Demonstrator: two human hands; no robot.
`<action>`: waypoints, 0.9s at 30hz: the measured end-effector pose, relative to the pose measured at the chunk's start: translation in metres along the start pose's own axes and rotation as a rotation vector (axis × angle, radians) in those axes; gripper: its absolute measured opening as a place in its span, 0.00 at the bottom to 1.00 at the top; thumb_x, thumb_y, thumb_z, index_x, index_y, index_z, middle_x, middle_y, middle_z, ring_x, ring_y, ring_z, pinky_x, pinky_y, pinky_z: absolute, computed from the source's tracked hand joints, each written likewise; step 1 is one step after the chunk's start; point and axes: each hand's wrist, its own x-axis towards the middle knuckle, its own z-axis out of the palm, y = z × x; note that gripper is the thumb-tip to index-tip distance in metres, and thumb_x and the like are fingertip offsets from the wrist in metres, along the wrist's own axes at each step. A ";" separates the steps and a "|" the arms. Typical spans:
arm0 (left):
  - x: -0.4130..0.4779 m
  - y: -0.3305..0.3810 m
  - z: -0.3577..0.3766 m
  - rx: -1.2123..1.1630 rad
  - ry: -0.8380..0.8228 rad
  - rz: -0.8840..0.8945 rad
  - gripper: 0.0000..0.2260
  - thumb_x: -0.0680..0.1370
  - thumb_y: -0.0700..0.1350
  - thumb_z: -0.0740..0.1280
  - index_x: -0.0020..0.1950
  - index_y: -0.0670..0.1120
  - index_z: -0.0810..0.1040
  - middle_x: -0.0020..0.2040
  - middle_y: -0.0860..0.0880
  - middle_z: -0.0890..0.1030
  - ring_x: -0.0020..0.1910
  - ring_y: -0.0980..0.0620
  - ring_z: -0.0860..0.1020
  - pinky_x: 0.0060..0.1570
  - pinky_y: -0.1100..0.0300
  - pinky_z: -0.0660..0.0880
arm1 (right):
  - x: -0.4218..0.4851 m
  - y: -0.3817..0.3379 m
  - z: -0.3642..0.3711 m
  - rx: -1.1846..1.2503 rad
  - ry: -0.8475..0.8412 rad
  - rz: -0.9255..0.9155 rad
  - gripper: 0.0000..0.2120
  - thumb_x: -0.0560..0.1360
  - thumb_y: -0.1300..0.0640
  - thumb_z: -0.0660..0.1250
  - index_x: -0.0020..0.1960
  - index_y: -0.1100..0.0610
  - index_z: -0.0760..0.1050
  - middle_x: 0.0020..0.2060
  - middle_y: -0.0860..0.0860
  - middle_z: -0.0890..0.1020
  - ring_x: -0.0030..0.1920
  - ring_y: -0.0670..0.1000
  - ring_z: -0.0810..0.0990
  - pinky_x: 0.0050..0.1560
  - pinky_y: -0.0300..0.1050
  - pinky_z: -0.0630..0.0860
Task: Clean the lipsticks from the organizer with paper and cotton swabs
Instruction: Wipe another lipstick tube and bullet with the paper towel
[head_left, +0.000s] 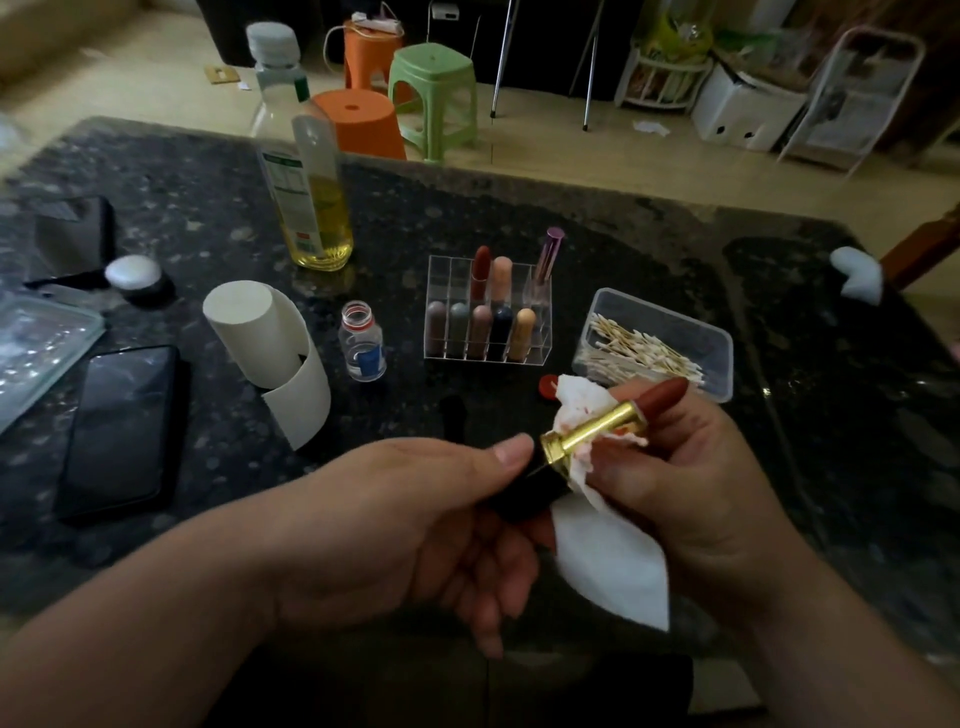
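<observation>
On the dark worktop (649, 249) stand one paper roll (260, 332), one clear organizer (439, 275) holding eight lipsticks (480, 327), and one tub of cotton swabs (691, 332). Above its near edge the left hand (415, 509) grips a ninth lipstick (597, 426) by its black base, while the right hand (696, 467) pinches red-stained paper (608, 566) round the gold tube; most of the cleaning likely remains

Black lipstick base (524, 493) mostly hidden in L hand (415, 519); lidded box (36, 353) cut by left edge.

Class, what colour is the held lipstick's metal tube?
Gold: the lipstick tube shows best in the head view.
</observation>
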 end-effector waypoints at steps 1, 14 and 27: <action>0.000 0.000 -0.001 0.004 -0.026 0.005 0.20 0.79 0.56 0.66 0.56 0.38 0.81 0.40 0.39 0.79 0.36 0.46 0.78 0.41 0.50 0.78 | -0.001 0.000 -0.002 0.001 -0.011 0.006 0.11 0.58 0.54 0.78 0.40 0.48 0.86 0.39 0.51 0.86 0.41 0.48 0.86 0.41 0.40 0.80; -0.003 -0.001 0.024 0.945 0.616 0.372 0.18 0.66 0.69 0.63 0.46 0.61 0.81 0.45 0.63 0.83 0.42 0.59 0.82 0.39 0.66 0.79 | 0.002 -0.002 -0.004 -0.020 0.005 -0.076 0.15 0.65 0.45 0.79 0.48 0.51 0.86 0.44 0.54 0.87 0.43 0.52 0.86 0.40 0.42 0.82; -0.001 0.008 0.008 0.567 0.395 0.194 0.08 0.71 0.58 0.75 0.45 0.56 0.84 0.45 0.47 0.87 0.44 0.46 0.86 0.52 0.41 0.82 | 0.000 -0.001 -0.004 -0.085 0.018 -0.045 0.18 0.64 0.42 0.79 0.49 0.51 0.86 0.48 0.55 0.87 0.49 0.54 0.86 0.45 0.43 0.82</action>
